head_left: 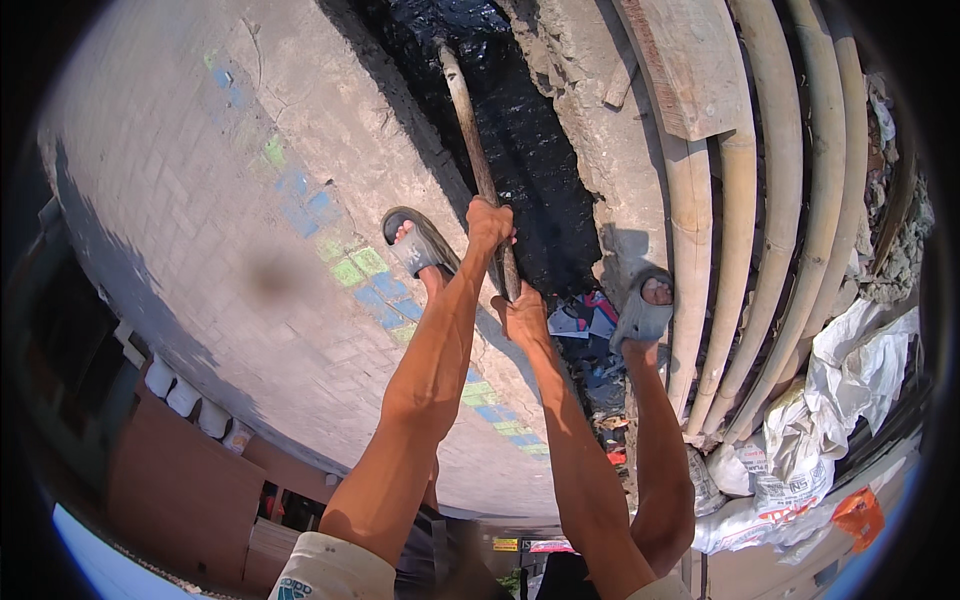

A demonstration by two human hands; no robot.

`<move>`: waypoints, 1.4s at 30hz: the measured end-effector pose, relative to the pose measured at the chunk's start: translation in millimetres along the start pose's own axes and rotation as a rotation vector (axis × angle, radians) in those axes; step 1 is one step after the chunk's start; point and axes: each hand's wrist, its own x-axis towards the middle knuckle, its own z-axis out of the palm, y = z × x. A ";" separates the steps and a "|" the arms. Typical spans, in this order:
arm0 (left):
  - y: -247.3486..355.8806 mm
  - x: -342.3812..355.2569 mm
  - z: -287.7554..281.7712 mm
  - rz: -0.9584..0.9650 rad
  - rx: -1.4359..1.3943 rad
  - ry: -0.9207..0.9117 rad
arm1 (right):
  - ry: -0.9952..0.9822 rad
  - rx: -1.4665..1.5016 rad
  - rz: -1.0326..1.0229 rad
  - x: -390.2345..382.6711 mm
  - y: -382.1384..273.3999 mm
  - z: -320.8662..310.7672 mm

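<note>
A long wooden pole (pixel 466 120) slants down into a ditch of black water (pixel 535 150); its far end meets the dark surface, so whatever is on that end is hidden. My left hand (pixel 489 222) is wrapped round the shaft farther along. Closer to me, my right hand (pixel 522 312) grips the pole near its butt end. Both arms reach forward over the ditch. My feet, in grey slide sandals, straddle it: the left sandal (pixel 420 242) is on the left concrete edge, the right sandal (pixel 645 308) on the right one.
Several thick bamboo poles (pixel 775 160) and a wooden plank (pixel 688 65) lie along the right side. White sacks (pixel 800 440) and an orange scrap (pixel 858 517) are piled at lower right. Litter (pixel 590 318) collects in the ditch near my right hand. Paving (pixel 190 200) with blue and green painted blocks stretches left.
</note>
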 end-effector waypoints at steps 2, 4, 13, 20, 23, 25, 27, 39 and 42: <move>-32.4 -27.3 25.5 -0.078 -0.050 -0.074 | -0.132 0.036 0.186 -44.8 34.5 -21.4; -57.9 -40.5 40.3 -0.011 -0.066 -0.027 | -0.039 0.106 0.169 -80.2 68.5 -18.1; -233.3 -189.7 48.8 -0.100 -0.121 -0.011 | -0.047 0.107 0.403 -264.8 89.5 -44.4; -208.8 -217.3 29.0 -0.074 -0.407 -0.155 | -0.009 -0.039 0.303 -274.7 96.8 -49.4; -148.5 -142.4 21.7 0.075 -0.375 0.022 | -0.028 0.000 0.190 -176.1 49.7 -43.1; -59.9 -98.2 11.2 0.147 -0.281 0.077 | 0.017 0.025 0.023 -89.3 16.6 -37.1; 23.3 -48.5 10.9 0.273 -0.245 0.072 | 0.099 0.065 -0.060 6.7 -30.2 -42.0; 12.4 -42.5 27.8 0.010 0.185 -0.041 | 0.052 0.090 0.160 22.4 6.6 -15.1; -27.1 -99.5 59.8 -0.037 0.180 -0.055 | 0.020 0.104 0.219 -31.6 60.0 -39.6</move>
